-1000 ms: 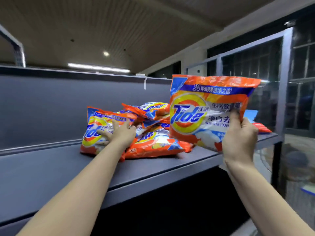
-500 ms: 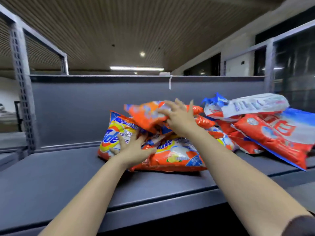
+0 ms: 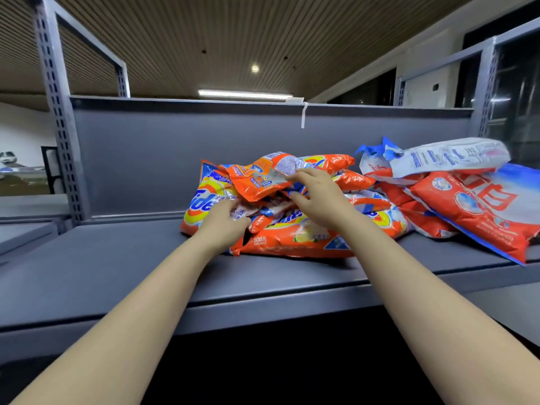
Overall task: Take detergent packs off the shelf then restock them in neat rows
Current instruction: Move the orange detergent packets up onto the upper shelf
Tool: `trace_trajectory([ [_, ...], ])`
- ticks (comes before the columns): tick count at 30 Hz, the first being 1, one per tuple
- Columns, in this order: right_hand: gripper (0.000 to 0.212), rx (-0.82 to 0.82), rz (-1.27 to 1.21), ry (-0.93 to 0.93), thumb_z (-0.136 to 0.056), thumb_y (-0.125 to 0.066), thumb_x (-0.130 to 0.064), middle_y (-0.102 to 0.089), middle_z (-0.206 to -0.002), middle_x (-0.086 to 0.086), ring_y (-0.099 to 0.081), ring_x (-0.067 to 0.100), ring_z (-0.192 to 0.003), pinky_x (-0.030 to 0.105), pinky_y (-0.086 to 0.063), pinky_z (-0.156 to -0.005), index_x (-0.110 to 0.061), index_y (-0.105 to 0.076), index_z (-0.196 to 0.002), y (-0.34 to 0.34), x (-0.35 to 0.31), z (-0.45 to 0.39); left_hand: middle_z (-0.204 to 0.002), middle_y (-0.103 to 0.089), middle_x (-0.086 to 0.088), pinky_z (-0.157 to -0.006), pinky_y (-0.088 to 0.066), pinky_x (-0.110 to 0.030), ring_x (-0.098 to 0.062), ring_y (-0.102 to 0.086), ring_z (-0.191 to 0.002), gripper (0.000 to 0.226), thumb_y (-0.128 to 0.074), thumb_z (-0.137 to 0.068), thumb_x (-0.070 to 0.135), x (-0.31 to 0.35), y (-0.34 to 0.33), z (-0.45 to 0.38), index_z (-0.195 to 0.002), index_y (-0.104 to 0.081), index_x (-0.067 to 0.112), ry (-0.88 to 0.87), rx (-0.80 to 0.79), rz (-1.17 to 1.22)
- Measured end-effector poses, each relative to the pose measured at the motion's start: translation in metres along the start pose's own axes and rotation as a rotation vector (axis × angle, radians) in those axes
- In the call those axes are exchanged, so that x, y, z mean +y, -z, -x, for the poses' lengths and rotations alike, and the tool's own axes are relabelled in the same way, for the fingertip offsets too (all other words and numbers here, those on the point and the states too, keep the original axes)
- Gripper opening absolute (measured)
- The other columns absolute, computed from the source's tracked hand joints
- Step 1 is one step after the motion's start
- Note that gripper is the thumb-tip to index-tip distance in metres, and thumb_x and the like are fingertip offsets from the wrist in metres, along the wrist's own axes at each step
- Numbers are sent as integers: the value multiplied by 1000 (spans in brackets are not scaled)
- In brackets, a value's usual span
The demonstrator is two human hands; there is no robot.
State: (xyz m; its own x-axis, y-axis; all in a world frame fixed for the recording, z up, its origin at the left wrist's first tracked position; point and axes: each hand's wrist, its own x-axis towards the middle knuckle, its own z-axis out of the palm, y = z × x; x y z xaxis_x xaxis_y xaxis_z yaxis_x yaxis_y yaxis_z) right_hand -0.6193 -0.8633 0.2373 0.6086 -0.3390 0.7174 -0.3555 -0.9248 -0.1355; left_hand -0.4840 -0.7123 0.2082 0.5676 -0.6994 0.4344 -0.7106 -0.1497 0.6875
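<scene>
Detergent packs heaped under both hands: left presses flat, right pinches one.

Both hands on a heap of orange Tide packs on the grey shelf: left hand low, right hand pinching the top pack; red packs just beside.
</scene>
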Motion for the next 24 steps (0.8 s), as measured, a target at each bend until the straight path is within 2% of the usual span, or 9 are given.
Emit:
trace_trajectory([
  [2, 37, -4, -83, -41, -93, -53, -22, -50, -133, 7, -42, 25, -127, 36, -34, -105, -16, -54, -130, 3, -7, 13, -132, -53, -9, -84, -33, -23, -25, -49, -117, 40, -53, -93, 24, -1, 4, 11, -129, -51, 8, 69, 52, -87],
  [4, 36, -19, -132, -69, -93, -53, -24, -53, -130, 5, -45, 23, -123, 38, -37, -102, -19, -54, -129, 5, -17, 27, -128, -56, -9, -79, -34, -23, -25, -51, -108, 37, -52, -93, 30, -3, 10, 22, -125, -53, 11, 99, 94, -166],
  [7, 34, -12, -200, -44, -93, -54, -21, -57, -127, 3, -49, 21, -121, 28, -35, -98, -18, -57, -126, 10, -35, 50, -125, -59, -7, -89, -42, -31, -26, -52, -112, 34, -50, -90, 33, -9, 21, 38, -119, -59, 18, 125, 145, -274],
  [9, 33, -24, -229, -22, -93, -54, -20, -58, -128, 2, -50, 20, -120, 24, -33, -96, -18, -57, -126, 14, -45, 63, -117, -63, -5, -88, -46, -34, -27, -55, -108, 29, -50, -89, 34, -10, 30, 52, -110, -63, 19, 115, 189, -305],
  [14, 33, -47, -267, 40, -92, -56, -24, -59, -126, 3, -51, 21, -119, 34, -38, -100, -20, -57, -125, 17, -69, 93, -110, -66, -3, -88, -47, -37, -25, -56, -106, 23, -51, -88, 31, -7, 63, 94, -98, -67, 18, 48, 320, -386],
  [18, 35, -13, -324, 101, -89, -54, -30, -61, -123, 2, -54, 21, -116, 34, -41, -98, -20, -59, -122, 15, -96, 116, -114, -66, 0, -89, -47, -37, -23, -56, -108, 27, -51, -89, 36, -12, 90, 130, -105, -65, 19, 25, 415, -438],
  [21, 38, -38, -346, 125, -88, -51, -33, -61, -123, -1, -53, 18, -116, 29, -38, -96, -21, -59, -123, 12, -117, 134, -117, -64, 0, -89, -45, -36, -22, -56, -110, 29, -53, -90, 35, -23, 107, 160, -110, -63, 17, 12, 432, -464],
  [24, 38, -69, -386, 132, -90, -52, -35, -59, -126, -5, -51, 13, -119, 31, -39, -101, -23, -57, -126, 8, -141, 148, -117, -64, -1, -91, -44, -36, -21, -56, -111, 30, -54, -91, 34, -37, 127, 189, -113, -62, 16, -17, 432, -496],
])
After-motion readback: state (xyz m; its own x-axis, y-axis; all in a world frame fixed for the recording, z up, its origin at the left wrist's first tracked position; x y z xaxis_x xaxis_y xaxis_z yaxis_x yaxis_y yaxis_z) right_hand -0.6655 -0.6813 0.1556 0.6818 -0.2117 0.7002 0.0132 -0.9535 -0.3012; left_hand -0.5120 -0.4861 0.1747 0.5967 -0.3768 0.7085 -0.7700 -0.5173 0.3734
